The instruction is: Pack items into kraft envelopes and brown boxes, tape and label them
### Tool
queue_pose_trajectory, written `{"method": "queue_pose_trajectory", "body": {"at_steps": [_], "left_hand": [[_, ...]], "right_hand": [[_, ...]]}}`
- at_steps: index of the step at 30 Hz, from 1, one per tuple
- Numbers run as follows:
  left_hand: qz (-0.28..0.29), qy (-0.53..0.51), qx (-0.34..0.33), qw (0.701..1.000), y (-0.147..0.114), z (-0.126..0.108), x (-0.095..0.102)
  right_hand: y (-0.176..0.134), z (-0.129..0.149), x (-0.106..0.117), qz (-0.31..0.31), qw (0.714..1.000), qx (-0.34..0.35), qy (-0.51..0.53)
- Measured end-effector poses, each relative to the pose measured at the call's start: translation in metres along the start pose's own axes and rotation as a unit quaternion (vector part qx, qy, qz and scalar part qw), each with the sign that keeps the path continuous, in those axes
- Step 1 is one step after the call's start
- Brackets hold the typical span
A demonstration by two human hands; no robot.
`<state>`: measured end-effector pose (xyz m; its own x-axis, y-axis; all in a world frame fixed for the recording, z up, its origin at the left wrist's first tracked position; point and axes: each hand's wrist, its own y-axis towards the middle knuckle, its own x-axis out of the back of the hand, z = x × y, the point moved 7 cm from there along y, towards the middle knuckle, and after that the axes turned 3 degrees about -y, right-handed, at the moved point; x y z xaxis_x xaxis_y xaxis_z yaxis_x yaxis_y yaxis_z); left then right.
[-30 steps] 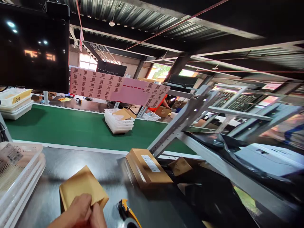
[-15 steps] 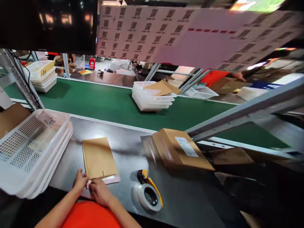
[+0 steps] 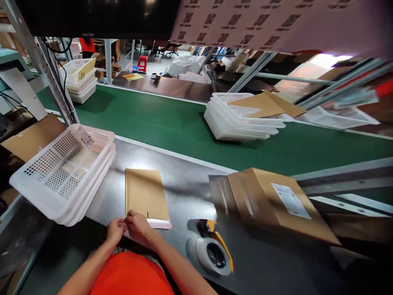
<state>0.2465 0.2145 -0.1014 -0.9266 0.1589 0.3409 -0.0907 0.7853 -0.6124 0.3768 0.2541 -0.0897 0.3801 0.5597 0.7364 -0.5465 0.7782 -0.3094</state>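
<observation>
A brown kraft envelope (image 3: pixel 145 190) lies flat on the metal table, its flap with a pale pinkish strip (image 3: pixel 159 223) facing me. My left hand (image 3: pixel 116 230) pinches at the left end of that flap, thumb and fingers together. My right hand (image 3: pixel 138 226) is closed on the envelope's lower left corner, its fingertips meeting those of the left. The bit of flap between them is mostly hidden by my fingers. To the right of the envelope rests a tape dispenser (image 3: pixel 229 256) with a yellow body and a roll of tape (image 3: pixel 201 252).
Stacked white perforated baskets (image 3: pixel 39 200) stand at the left. A cardboard box (image 3: pixel 267 205) with a white label sits at the right, blurred. Beyond the table runs a green conveyor belt (image 3: pixel 153 123) carrying more basket stacks (image 3: pixel 221 123). A monitor (image 3: pixel 101 18) hangs above.
The head view has turned left and down, so everything sits further right. My right hand has shifted up onto the envelope's lower left corner; my left hand stays beside it.
</observation>
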Motion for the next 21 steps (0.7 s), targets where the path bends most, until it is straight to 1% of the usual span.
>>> {"method": "queue_pose_trajectory", "body": {"at_steps": [3,6,8,9,10,11,13,14,15,17,19,21], "left_hand": [[0.009,0.004,-0.029,1.000,-0.001,-0.002,0.003],[0.014,0.024,-0.078,0.997,-0.006,-0.007,0.010],[0.018,0.043,-0.126,0.991,-0.011,-0.013,0.015],[0.026,0.067,-0.170,0.983,-0.013,-0.018,0.016],[0.043,0.105,-0.228,0.967,-0.016,-0.025,0.016],[0.065,0.154,-0.294,0.941,-0.019,-0.031,0.013],[0.108,0.264,-0.414,0.864,-0.025,-0.038,0.005],[0.118,0.309,-0.455,0.827,-0.025,-0.038,0.002],[0.119,0.340,-0.479,0.800,-0.023,-0.037,0.001],[0.106,0.378,-0.507,0.768,-0.015,-0.034,0.003],[0.099,0.399,-0.520,0.749,-0.006,-0.033,0.005],[0.107,0.413,-0.527,0.735,0.002,-0.033,0.008]], "right_hand": [[0.002,-0.001,0.001,-0.011,1.000,-0.007,0.028],[0.001,0.001,0.004,-0.031,0.997,-0.006,0.073],[-0.004,0.005,0.007,-0.049,0.992,0.004,0.115],[-0.009,0.007,0.010,-0.060,0.988,0.009,0.141],[-0.017,0.009,0.012,-0.072,0.983,0.014,0.169],[-0.027,0.011,0.014,-0.085,0.976,0.016,0.199],[-0.056,0.014,0.017,-0.117,0.959,0.009,0.257],[-0.073,0.015,0.016,-0.137,0.949,0.000,0.285],[-0.092,0.015,0.015,-0.159,0.937,-0.014,0.312],[-0.134,0.013,0.008,-0.210,0.907,-0.055,0.361],[-0.179,0.003,-0.003,-0.269,0.870,-0.119,0.396],[-0.234,-0.014,-0.015,-0.334,0.824,-0.208,0.408]]}}
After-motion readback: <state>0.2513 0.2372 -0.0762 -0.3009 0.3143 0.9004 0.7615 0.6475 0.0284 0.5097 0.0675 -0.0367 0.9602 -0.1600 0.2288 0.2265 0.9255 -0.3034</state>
